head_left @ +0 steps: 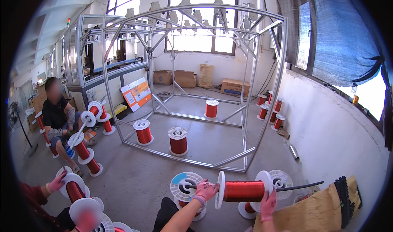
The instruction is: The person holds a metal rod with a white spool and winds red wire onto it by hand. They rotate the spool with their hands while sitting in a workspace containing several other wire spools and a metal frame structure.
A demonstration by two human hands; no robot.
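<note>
A spool of red wire (244,190) with white flanges lies on its side between my hands, off the floor. A black rod (301,186) runs along its axis and sticks out on both sides. My pink-gloved left hand (206,190) is closed around the rod just outside the left flange. At the right flange, my gloved right hand (268,204) grips the rim with its fingers. Beneath my left hand stands an upright spool (186,187) with a blue patch on its top flange. Another spool's flange (281,183) shows behind the rod.
Ahead stands a tall aluminium frame (190,156) with spools inside its base. More spools (278,120) line the right wall. Brown sacking (307,211) lies at the lower right. A co-worker's gloved hand (56,183) holds spools at left; another person (57,109) sits beyond.
</note>
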